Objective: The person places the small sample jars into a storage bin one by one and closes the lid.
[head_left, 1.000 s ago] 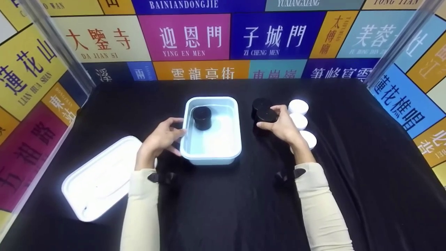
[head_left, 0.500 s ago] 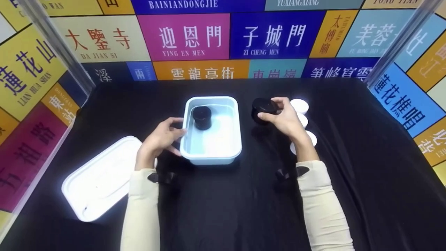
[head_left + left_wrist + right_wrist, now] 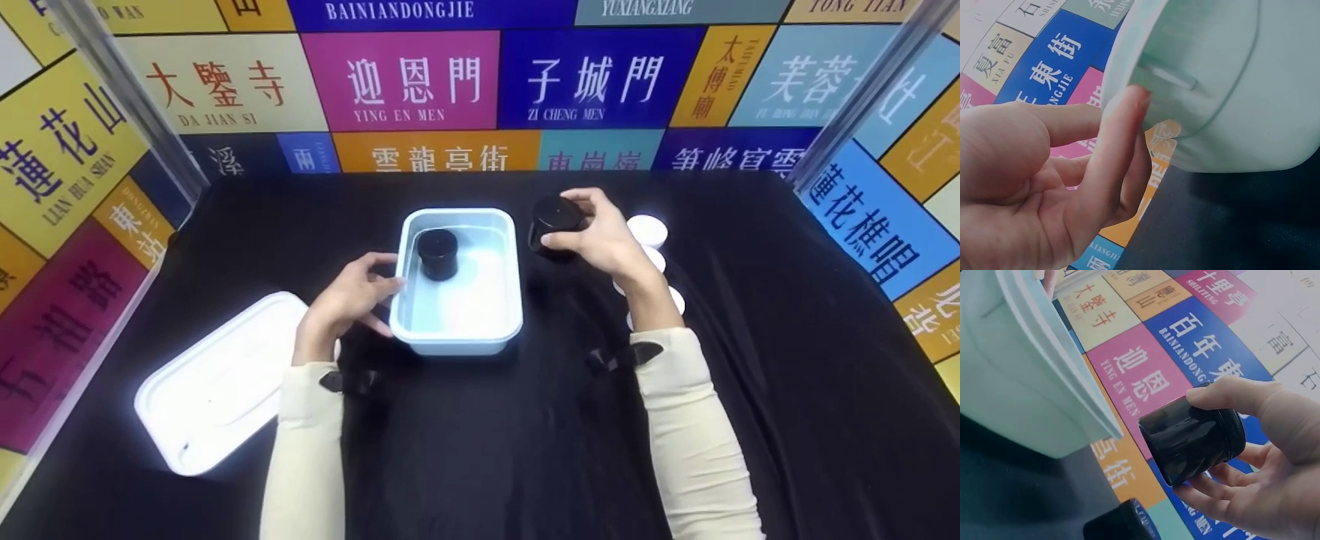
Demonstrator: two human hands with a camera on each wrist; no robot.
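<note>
Black and shiny, the little jar (image 3: pixel 556 222) sits in my right hand (image 3: pixel 606 241), with the thumb and fingers curled round its sides. I hold it up off the table, just to the right of the pale tub (image 3: pixel 459 341). From the right wrist I can see the jar (image 3: pixel 1190 440) tipped on its side with its dark lid on, and I can read no label on it. Another black jar (image 3: pixel 1123 524) peeks in at the bottom of that view, lower down. My left hand (image 3: pixel 346 300) rests against the left wall of the tub, fingers mostly straight and pressing on the rim, not wrapped round anything. The left wrist view shows those fingers (image 3: pixel 1114 152) flat against the tub's rounded corner (image 3: pixel 1213 84). Inside the tub stands one more black jar (image 3: pixel 437 253), upright near the far left corner, and nothing else is in there that I can see. White round lids or pots (image 3: pixel 648 231) sit in a row behind my right wrist, partly hidden. The tub's white lid (image 3: pixel 217 382) lies flat on the black cloth (image 3: pixel 487 450), near the left edge of the table. All round the table are bright walls with big writing. I can read "YING EN MEN" on a pink panel (image 3: pixel 400 82), "ZI CHENG MEN" on a blue one (image 3: pixel 596 79), "DA JIAN SI" on a cream one (image 3: pixel 217 86), and "BAINIANDONGJIE" along the top.
</note>
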